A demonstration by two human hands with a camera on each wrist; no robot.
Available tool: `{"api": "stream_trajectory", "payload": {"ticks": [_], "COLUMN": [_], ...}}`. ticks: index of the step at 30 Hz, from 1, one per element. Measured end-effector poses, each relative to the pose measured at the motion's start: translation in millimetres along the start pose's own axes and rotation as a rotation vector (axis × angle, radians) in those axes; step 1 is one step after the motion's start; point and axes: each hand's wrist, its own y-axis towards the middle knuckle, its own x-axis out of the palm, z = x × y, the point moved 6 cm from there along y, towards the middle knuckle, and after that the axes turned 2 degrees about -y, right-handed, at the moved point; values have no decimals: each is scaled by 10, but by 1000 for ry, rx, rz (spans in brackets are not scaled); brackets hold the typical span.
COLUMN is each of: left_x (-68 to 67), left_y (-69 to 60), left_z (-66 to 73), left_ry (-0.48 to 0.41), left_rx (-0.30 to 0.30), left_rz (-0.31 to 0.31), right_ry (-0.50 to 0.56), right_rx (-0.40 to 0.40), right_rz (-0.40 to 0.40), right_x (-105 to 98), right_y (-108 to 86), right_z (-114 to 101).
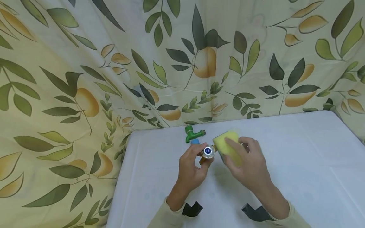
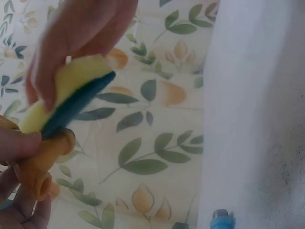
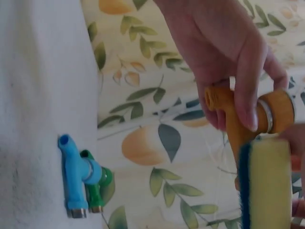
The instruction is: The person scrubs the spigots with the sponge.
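Above the bench point(image 1: 313, 158), the left hand point(image 1: 191, 171) pinches the orange tap point(image 3: 232, 121), seemingly to steady it; the right hand point(image 1: 251, 166) grips the sponge point(image 3: 269, 186), scouring face turned tapward, likely for rubbing.

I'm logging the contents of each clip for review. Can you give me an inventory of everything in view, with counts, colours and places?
Orange tap: one, orange with a silver, blue-centred handle face, in the left hand
Sponge: one, yellow with a dark blue-green side, in the right hand
Green tap: one, green, on the table
Blue tap: one, blue, beside the green tap
Table: one, white, under the hands
Patterned cloth: cream with leaves and orange fruit, behind the table; panel count unclear
Black pieces: two, black, near the wrists
Sleeves: two, pale, at the forearms
Left hand: one
Right hand: one
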Motion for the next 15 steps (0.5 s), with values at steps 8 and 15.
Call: {"api": "stream_trajectory", "payload": {"ticks": [8,15], "left_x": [-10,-1], "left_y": [-35,-76], "left_z": [-187,-331], "left_ry": [-263,-475], "left_rx": [-282,-536], "left_rz": [15,29], "right_ry": [12,35], "right_rx": [-12,-38], "right_rz": [5,23], "right_x": [0,-17], "right_y": [-30,-29], "right_z": [24,5]}}
